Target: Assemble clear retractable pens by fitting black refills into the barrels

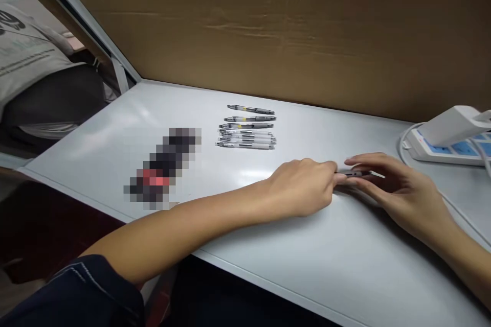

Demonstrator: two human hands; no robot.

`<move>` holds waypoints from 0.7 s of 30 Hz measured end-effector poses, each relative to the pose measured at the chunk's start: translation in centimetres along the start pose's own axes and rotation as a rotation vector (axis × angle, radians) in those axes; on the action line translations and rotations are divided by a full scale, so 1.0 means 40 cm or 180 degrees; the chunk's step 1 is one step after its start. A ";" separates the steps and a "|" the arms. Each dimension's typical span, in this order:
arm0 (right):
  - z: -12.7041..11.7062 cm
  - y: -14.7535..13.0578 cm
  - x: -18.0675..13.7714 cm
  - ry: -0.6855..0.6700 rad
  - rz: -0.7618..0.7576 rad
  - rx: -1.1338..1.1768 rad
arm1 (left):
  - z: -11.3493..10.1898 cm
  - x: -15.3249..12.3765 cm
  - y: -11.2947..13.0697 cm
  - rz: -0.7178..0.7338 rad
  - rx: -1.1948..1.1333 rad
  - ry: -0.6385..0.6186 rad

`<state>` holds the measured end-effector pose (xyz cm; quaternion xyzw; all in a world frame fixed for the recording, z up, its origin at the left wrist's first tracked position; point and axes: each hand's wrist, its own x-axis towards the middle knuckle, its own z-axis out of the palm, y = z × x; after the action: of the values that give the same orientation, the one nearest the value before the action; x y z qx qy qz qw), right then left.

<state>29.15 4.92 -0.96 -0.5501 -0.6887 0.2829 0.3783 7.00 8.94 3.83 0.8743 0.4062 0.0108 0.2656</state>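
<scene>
Where the hands meet: one dark pen is held low over the bench.
Left hand: closed narrowly, one pen end pinched.
Right hand: fingers stretched, the other end gripped.
Row of pens: about seven are counted, side by side, well apart from the hands.
Power strip: one, at the right edge, a white plug block seated in it.

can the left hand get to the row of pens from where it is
Probably yes. The table between the left hand and the row of pens is bare, but its fingers pinch a dark pen with the right hand, so it must let go first.
</scene>
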 end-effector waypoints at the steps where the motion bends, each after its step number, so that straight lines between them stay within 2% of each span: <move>1: -0.002 0.007 0.004 -0.0025 0.0210 0.0075 | 0.005 -0.001 0.000 0.0033 0.0196 0.0125; 4: -0.012 0.018 0.013 -0.0126 0.0575 0.0126 | 0.014 0.001 -0.005 0.0128 0.0518 0.0266; 8: -0.027 0.019 0.019 -0.0250 0.0607 0.0110 | 0.018 0.003 -0.010 0.0160 0.0610 0.0265; 15: -0.029 0.017 0.016 0.0150 0.0440 0.0303 | 0.012 -0.001 -0.006 0.0143 0.0463 0.0206; 21: -0.029 0.018 0.022 -0.0267 0.0703 0.0323 | 0.014 0.003 -0.006 0.0257 0.0479 0.0390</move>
<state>30.41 5.92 -0.70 -0.5905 -0.6239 0.3800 0.3431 7.06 8.90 3.22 0.9051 0.3859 0.0444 0.1732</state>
